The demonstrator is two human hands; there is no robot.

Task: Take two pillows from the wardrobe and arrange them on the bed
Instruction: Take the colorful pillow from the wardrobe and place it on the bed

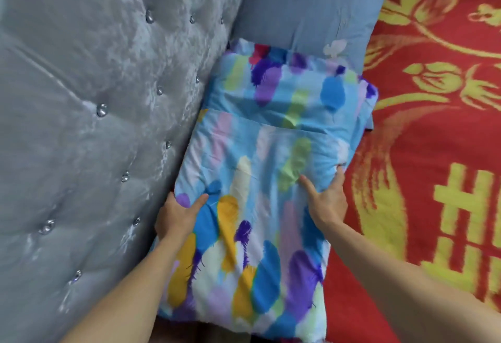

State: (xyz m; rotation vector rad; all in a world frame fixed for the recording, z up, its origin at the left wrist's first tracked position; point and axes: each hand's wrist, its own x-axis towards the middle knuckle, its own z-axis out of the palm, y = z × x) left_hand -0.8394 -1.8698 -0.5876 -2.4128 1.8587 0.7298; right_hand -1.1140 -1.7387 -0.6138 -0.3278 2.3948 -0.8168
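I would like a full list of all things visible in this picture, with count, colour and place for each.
feather-print pillow: one, light blue with purple, yellow, green and blue feathers, lying beside the headboard.
plain pillow: one, grey-blue, beyond the feather-print pillow, also beside the headboard.
headboard: one, grey tufted velvet with shiny buttons, on the left.
bedspread: one, red with yellow pattern, on the right.
left hand: one, gripping the pillow's edge on the headboard side.
right hand: one, gripping the pillow's edge on the bedspread side.
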